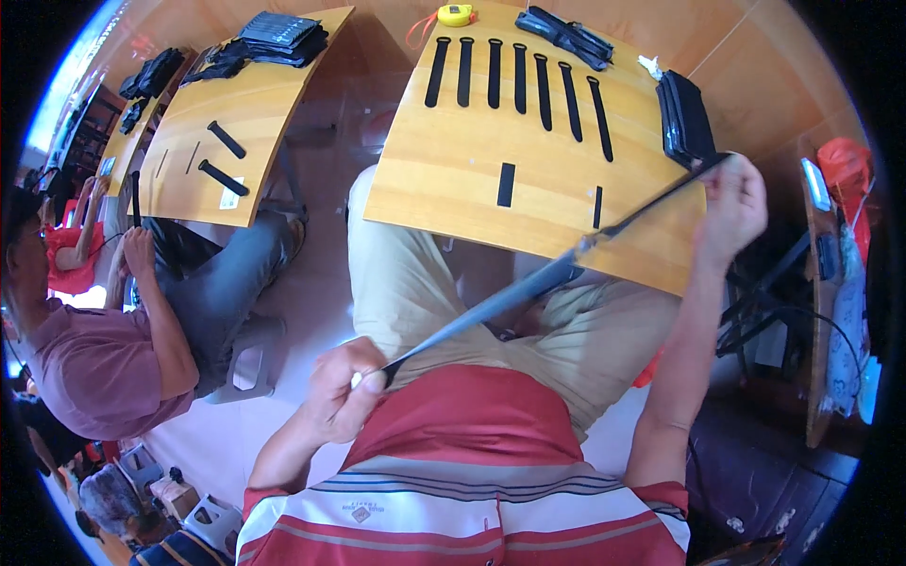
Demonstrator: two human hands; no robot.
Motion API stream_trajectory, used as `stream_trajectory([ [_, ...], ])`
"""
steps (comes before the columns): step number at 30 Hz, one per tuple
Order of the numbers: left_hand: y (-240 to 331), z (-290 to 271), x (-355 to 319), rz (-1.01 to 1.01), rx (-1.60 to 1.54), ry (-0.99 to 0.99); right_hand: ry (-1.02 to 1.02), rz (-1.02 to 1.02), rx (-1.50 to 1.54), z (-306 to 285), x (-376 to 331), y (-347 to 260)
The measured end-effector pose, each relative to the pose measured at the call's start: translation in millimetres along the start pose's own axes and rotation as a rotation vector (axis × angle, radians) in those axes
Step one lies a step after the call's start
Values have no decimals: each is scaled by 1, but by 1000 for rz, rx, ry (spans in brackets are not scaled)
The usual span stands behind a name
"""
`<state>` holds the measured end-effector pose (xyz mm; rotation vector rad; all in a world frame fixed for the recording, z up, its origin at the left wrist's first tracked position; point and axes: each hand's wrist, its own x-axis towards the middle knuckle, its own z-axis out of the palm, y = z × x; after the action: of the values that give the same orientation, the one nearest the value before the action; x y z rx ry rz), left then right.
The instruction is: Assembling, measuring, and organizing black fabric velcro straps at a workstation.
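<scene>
A long black strap [491,306] is pulled taut between my two hands, running diagonally across my lap and over the front right corner of the wooden table [415,179]. My left hand [345,389] pinches its lower end, close to my belly. The other end is gripped in my right hand [736,203], raised beside the table's right edge. Several black straps with slotted ends [494,75] lie in a row on the far half of the tabletop. Nearer to me lie a short black rectangular piece [506,185] and a narrow black strip [597,207].
A yellow tape measure [455,15] and a bundle of black straps [566,38] are at the far edge. A black stack [686,118] stands at the right edge. To my left, a seated person [113,358] handles a strap beside another table [226,99].
</scene>
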<state>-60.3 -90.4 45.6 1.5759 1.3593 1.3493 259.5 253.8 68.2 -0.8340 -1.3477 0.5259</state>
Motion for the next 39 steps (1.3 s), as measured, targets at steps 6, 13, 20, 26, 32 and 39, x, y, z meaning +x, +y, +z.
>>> stream_trajectory([
  [6,-24,-43,-28,-214,57,311,191,-92,44,-79,62,-22],
  [13,-40,-22,8,-239,-185,393,-38,-23,-52,-67,1,-7],
  [20,-62,-4,30,-191,-412,265,-85,93,-27,-59,-52,-28],
  [26,-73,12,50,-218,-449,263,-83,204,-43,-61,-71,-28],
  [32,-107,16,60,-505,-594,316,-114,207,6,-55,-80,-23],
  [39,-122,16,63,-596,-589,369,-167,216,28,-45,-88,-18],
])
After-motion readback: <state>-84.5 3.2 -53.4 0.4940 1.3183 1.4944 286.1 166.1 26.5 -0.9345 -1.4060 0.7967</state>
